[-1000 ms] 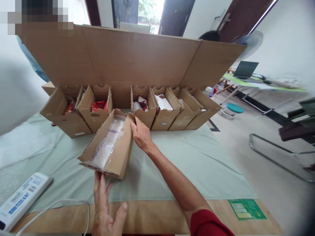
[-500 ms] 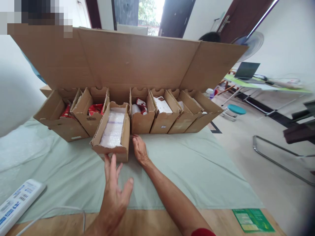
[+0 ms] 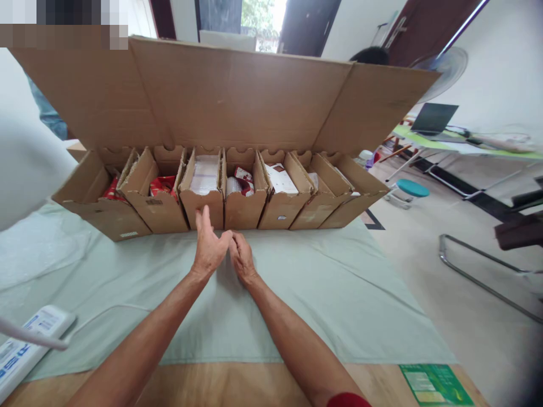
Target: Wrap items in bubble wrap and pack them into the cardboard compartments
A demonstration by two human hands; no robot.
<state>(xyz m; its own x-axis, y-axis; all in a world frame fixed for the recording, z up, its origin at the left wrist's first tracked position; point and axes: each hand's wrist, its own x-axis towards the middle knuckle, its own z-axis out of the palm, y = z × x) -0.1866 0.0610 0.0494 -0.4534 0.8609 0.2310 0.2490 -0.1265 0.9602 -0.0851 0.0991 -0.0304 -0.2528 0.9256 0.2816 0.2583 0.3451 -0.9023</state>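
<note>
Several narrow open-topped cardboard boxes stand side by side in a row on a pale green cloth (image 3: 305,305). My left hand (image 3: 208,243) has its fingers stretched out against the front of the third box from the left, a cardboard box (image 3: 203,210) holding a bubble-wrapped bundle (image 3: 206,174). My right hand (image 3: 241,255) rests on the cloth just in front of the neighbouring cardboard box (image 3: 244,213), its fingers curled together and close to my left thumb. Whether anything lies inside the right fingers is hidden. Red packets (image 3: 163,185) show in the second box.
A tall cardboard panel (image 3: 246,102) rises behind the row. On the left lie a white power strip (image 3: 38,339), its cable and clear bubble wrap (image 3: 38,249). A green printed card (image 3: 436,384) is at the front right. Beyond are a laptop (image 3: 435,121) and a teal stool (image 3: 409,187).
The box with the bubble-wrapped bundle has slid back, away from me, into line with the others. My left hand has moved forward with it; my right hand has stayed in place.
</note>
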